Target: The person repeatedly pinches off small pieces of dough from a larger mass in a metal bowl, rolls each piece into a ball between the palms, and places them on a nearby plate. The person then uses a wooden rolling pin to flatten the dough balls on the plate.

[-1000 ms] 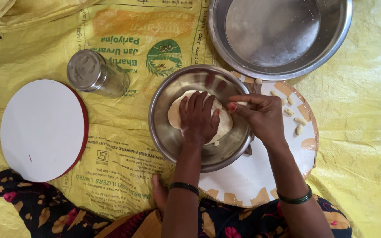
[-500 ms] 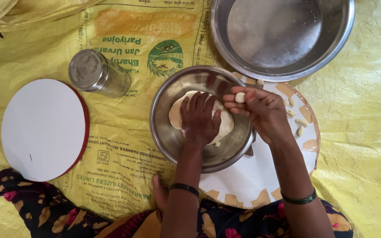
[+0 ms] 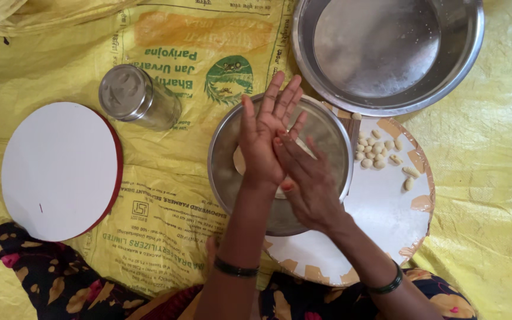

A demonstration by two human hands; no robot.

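Yellow sack sheet (image 3: 493,178) under bowls, boards

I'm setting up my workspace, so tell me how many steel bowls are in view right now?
2. A large steel bowl sits at the top right, holding nothing visible. A smaller steel bowl sits at the centre under both hands, holding dough. None seem hidden.

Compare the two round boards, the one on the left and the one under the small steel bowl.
The left board has a plain white face with a red edge; the right board is white with tan patches round its rim. The left board lies bare; the right board carries the small steel bowl and a cluster of small dough pieces. Both lie flat on the yellow sheet.
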